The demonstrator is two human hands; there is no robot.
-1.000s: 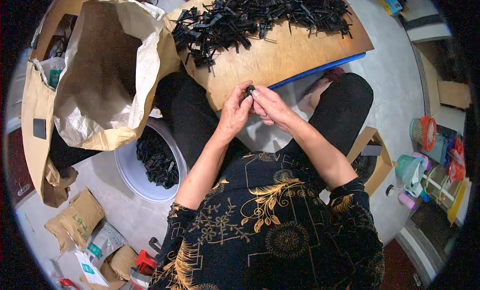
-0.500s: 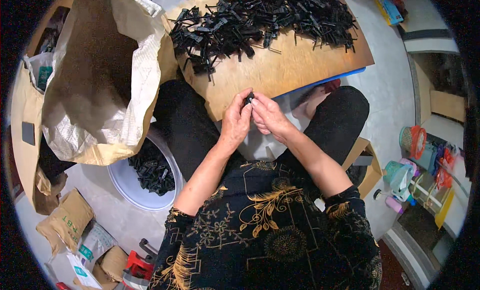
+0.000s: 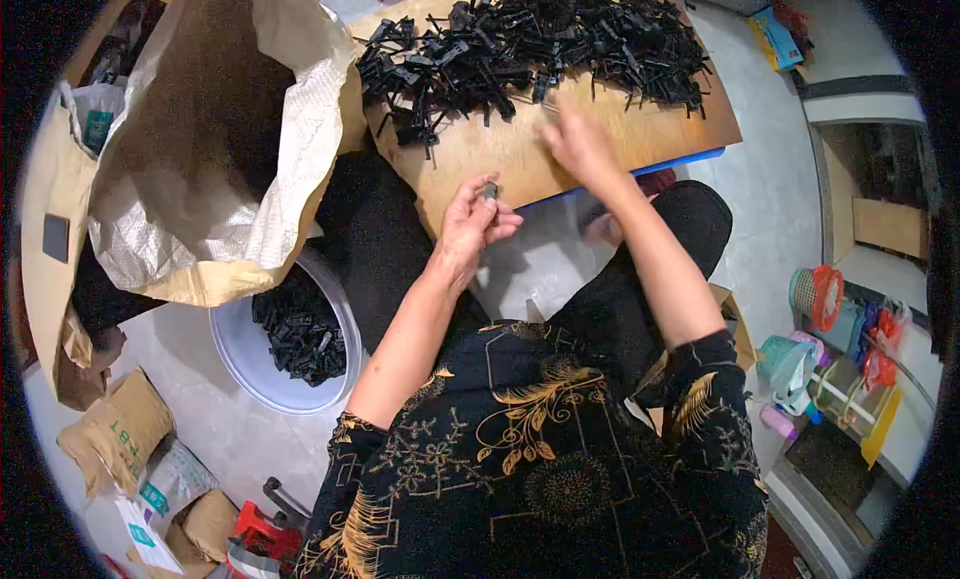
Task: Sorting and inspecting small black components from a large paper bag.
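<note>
Between the thumb and fingers of my left hand (image 3: 474, 217) is a small black plastic part (image 3: 489, 191), held at the near edge of the wooden board (image 3: 480, 159). My right hand (image 3: 582, 149) is stretched over the board, smeared by motion, so its fingers do not show clearly. Just beyond it lies a large heap of black plastic parts (image 3: 540, 44) with thin sprue-like sticks, spread along the far side of the board. To my left, a white tub (image 3: 222, 344) contains many loose black parts (image 3: 305, 339).
A big open paper sack (image 3: 300, 129) with a woven white lining stands at the left, partly over the tub. Brown packages (image 3: 120, 429) and a red object (image 3: 262, 534) lie at the lower left. Baskets and bags (image 3: 800, 364) stand along the right side.
My hands have parted. The right has moved forward and to the right, toward the heap, while the left stays near the board's edge with the small black part.
</note>
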